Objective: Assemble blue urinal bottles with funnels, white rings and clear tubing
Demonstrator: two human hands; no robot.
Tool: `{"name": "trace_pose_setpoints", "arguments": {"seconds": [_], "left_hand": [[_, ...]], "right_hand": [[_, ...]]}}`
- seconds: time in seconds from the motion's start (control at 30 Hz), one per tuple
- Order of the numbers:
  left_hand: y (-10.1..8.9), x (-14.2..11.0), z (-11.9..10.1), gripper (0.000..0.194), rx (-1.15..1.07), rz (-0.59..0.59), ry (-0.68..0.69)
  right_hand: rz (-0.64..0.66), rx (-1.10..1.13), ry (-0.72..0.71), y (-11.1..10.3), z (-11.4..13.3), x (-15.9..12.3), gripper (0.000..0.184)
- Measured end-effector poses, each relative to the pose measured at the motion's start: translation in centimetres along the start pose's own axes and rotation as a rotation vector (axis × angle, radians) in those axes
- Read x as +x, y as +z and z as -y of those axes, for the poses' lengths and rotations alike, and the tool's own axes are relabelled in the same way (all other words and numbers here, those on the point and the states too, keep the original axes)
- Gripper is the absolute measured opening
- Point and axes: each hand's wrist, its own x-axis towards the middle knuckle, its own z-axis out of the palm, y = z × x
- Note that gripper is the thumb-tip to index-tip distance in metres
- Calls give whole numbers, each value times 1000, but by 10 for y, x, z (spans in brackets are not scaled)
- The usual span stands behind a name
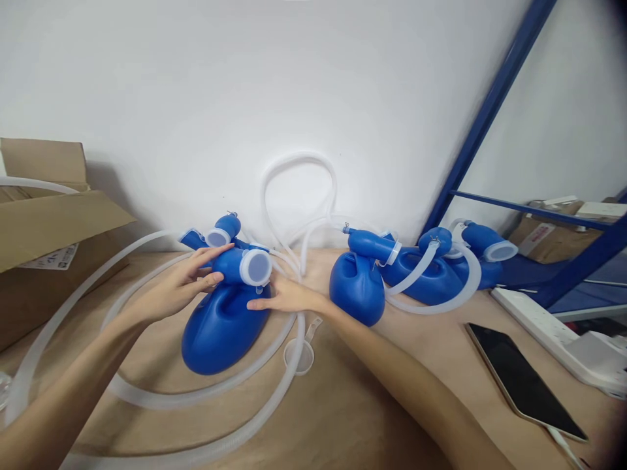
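steadying a blue bottle [223, 336] on a brown-covered work surface [372, 418], a person brings both hands to its upper end, the two set apart on opposite sides, an arrangement that would seem to keep the rounded body from rolling. the left hand [189, 281] is lightly clamped on the neck, fingers laid over the top and thumb along the near side, leaving the pale cap [257, 267] uncovered and facing outward. the right hand [289, 295] sets its thumb against the bottle's shoulder, perhaps as a brace; its other fingers are hidden, so how firmly they close cannot be told. the bottle lies left of centre, in front of the wall [206, 91], where both arms reach it. a clear tube [249, 427] curls around the near side of the bottle, its loops loose, probably because such hose resists lying flat; another loop [264, 189] stands up against the wall. near the right forearm, a small round lid [307, 356] with a strap lies on the surface, overlapped by the tube. further blue bottles [356, 290] are grouped to the right, seemingly to leave working room, while an open carton [63, 228] stands at left and a phone [526, 382] lies at right, a cable at its near end
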Motion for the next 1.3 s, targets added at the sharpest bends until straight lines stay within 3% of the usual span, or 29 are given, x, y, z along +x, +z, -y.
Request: {"name": "trace_pose_setpoints", "arguments": {"seconds": [0.1,0.2,0.3,0.37,0.43,0.5,0.6,0.73,0.83,0.93,1.07,1.13,1.2,1.3], "left_hand": [[-5,1,3,77,-87,147,-76],[-9,1,3,72,-105,155,-75],[-9,1,3,66,-91,191,-57],[-7,0,3,65,-46,202,-37],[-3,-1,3,77,1,199,-4],[1,-3,3,106,16,197,15],[9,-6,1,143,36,190,-1],[22,-9,-3,142,154,237,3],[26,-9,-4,131,178,258,-27],[17,-8,-1,116,197,305,-66],[-13,-2,13,103,291,366,-43],[-28,1,25,102,303,388,-32],[-39,5,35,101,305,390,-19],[-44,9,46,93,323,379,13]], "right_hand": [[56,-22,16,8,-2,1,82],[47,28,-7,6,-3,2,65],[40,113,-22,2,-3,3,65],[-47,130,-22,4,-1,4,77],[-177,92,20,9,-1,4,97],[-284,26,73,16,-3,4,111],[-361,-100,89,29,-5,5,101],[-398,-268,105,36,-4,8,91],[-295,-268,80,20,3,9,96],[-101,-246,70,-17,16,1,99],[181,-286,141,-71,39,-21,40],[319,-327,265,-86,46,-33,30],[491,-400,412,-91,48,-45,36],[667,-489,495,-75,43,-62,66]]}}
